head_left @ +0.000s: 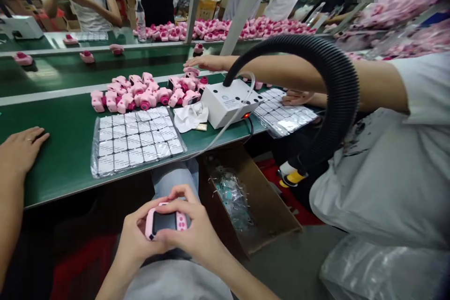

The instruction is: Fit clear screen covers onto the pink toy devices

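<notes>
Down in the lap, below the desk (63, 168) edge: one small pink camera toy (165, 222), dark screen side up, pinched between both hands. Left hand (135, 239) wrapped round its left end, grip closed on the toy. Right hand (195, 229) curled over the top and right end, thumb lying on the screen, also closed on the same toy. Looks like mid-way through working on the screen face, though hard to tell exactly what the thumb is doing there.

Up on the green desk: a plastic-wrapped tray of little white squares (135, 138), seemingly full, just beside a crumpled white cloth (191, 116). Behind the tray, a heap of pink toys (144, 93), touching each other, and whether finished or not can't be said. Judging by that heap plus the single one in hand, plenty left, only a small slice done.

Right of the cloth: white box (230, 101) with a red light and a black corrugated hose (333, 79) arching off it. A neighbour's arm (281, 72) reaching across toward the heap, second tray (284, 112) under it. Another person's hand (21, 147) flat on the desk at far left. Cardboard box (246, 201) of clear scraps on the floor. More pink toys on the far belt (87, 58).
</notes>
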`<state>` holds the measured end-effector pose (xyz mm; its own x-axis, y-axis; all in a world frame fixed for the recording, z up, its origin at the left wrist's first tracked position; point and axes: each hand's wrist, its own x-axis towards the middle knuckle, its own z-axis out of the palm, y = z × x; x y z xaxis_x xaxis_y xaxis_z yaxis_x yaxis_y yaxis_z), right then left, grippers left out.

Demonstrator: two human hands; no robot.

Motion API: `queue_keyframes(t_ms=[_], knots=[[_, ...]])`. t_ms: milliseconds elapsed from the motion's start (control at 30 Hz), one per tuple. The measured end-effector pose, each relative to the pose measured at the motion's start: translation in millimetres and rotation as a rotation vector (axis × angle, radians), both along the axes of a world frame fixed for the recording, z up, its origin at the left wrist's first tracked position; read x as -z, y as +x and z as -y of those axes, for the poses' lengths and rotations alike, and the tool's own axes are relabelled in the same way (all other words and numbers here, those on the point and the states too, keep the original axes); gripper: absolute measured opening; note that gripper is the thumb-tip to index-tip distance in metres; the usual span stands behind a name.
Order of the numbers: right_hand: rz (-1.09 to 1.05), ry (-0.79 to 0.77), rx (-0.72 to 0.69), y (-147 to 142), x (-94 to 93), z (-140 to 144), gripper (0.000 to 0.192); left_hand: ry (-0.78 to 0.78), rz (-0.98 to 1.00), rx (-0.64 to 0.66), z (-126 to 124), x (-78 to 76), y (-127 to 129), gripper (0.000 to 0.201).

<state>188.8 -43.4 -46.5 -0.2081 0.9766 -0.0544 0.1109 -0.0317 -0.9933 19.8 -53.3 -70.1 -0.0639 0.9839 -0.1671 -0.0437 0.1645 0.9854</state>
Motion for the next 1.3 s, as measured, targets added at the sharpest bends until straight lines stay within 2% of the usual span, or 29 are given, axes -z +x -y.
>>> queue_keyframes(t_ms=[67, 133, 167, 200, 267, 367, 433, 500, 600, 667, 767, 867, 967, 1067, 1133, 1200, 1300], knots=[[0.137, 0.099, -0.204, -7.3, -9.1, -32.8, 0.031, -0.022, 0.026, -0.135, 5.0, 3.6, -13.8, 0.049], [0.432, 0.248, -0.205, -4.6, -24.0, -80.4, 0.022, -0.038, 0.013, -0.209, 8.8, 3.2, -27.7, 0.052], [0.647, 0.298, -0.055, -0.5, -31.3, -107.4, 0.025, -0.033, -0.010, -0.232, 10.2, 1.8, -33.9, 0.054], [0.748, 0.301, 0.076, 4.4, -37.4, -135.0, 0.034, -0.020, -0.033, -0.247, 11.4, -0.3, -39.1, 0.055], [0.840, 0.289, 0.200, 14.2, -44.4, -185.9, 0.049, 0.020, -0.048, -0.260, 13.3, -4.5, -46.2, 0.055], [0.894, 0.269, 0.273, 23.6, -46.2, -236.9, 0.036, 0.070, -0.022, -0.257, 14.6, -6.9, -49.5, 0.053], [0.894, 0.294, 0.330, 26.8, -48.3, -249.3, 0.022, 0.089, -0.028, -0.262, 14.0, -5.7, -49.0, 0.051], [0.867, 0.360, 0.426, 28.5, -54.4, -244.3, 0.019, 0.107, -0.066, -0.281, 11.7, -5.2, -47.8, 0.050], [0.734, 0.494, 0.543, 27.4, -70.2, -208.6, 0.021, 0.137, -0.108, -0.319, 3.9, -11.7, -45.0, 0.052], [0.442, 0.550, 0.498, 23.1, -83.4, -171.5, 0.015, 0.152, -0.089, -0.331, -4.8, -20.5, -41.3, 0.053], [-0.011, 0.521, 0.383, 10.7, -102.4, -110.2, 0.018, 0.164, -0.036, -0.310, -19.3, -32.9, -32.7, 0.054], [-0.212, 0.395, 0.347, -6.5, -108.8, -61.7, 0.018, 0.161, -0.018, -0.238, -27.3, -38.6, -22.5, 0.056], [-0.196, 0.347, 0.303, -21.2, -94.3, -39.1, 0.015, 0.173, 0.001, -0.109, -26.0, -38.9, -13.8, 0.065], [0.022, 0.518, 0.267, -27.6, -68.2, -35.0, 0.007, 0.220, -0.010, -0.056, -19.4, -37.7, -7.3, 0.062], [0.153, 0.541, 0.251, -27.0, -52.6, -34.2, 0.004, 0.250, -0.034, -0.048, -14.9, -36.9, -4.5, 0.060], [0.148, 0.352, 0.243, -24.1, -41.8, -31.4, 0.018, 0.251, -0.057, -0.047, -11.4, -35.9, -2.8, 0.063], [-0.027, -0.063, 0.117, -19.6, -33.9, -22.8, 0.045, 0.232, -0.085, -0.039, -8.2, -35.0, -1.4, 0.061]])
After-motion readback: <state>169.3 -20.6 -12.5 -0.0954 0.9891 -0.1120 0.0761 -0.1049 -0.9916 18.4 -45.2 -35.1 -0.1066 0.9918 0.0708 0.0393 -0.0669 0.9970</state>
